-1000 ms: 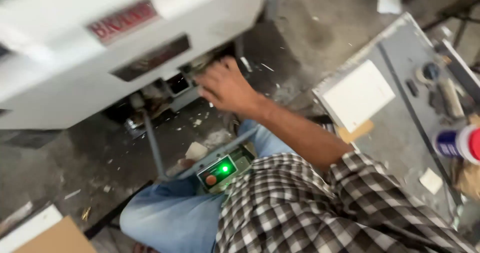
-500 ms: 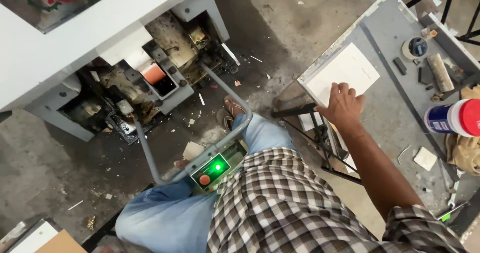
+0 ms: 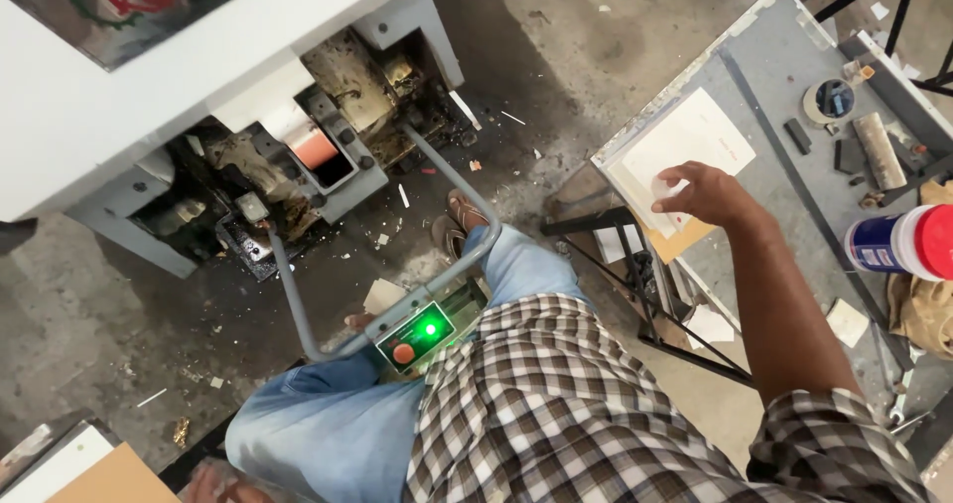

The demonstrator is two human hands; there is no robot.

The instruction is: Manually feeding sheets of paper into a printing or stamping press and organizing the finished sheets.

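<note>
My right hand [image 3: 697, 191] reaches out to the right and lies on the near edge of a stack of white sheets [image 3: 695, 131] on a grey metal table [image 3: 784, 56]. Its fingers rest spread on the top sheet, with a brown card just below them. Only the knuckles of my left hand [image 3: 211, 485] show at the bottom edge beside my jeans, and its grip is hidden. An open white machine [image 3: 298, 155] with dirty inner parts stands at the upper left, away from both hands.
A control box [image 3: 419, 332] with a lit green light and a red button sits on a bent metal tube by my knees. A red-capped can [image 3: 901, 244], a tape roll [image 3: 829, 98] and small tools lie on the table. A cardboard piece [image 3: 109, 478] lies bottom left.
My right hand left the machine's open underside, swung right to the table and settled on the white sheets, then slid to their near edge.
</note>
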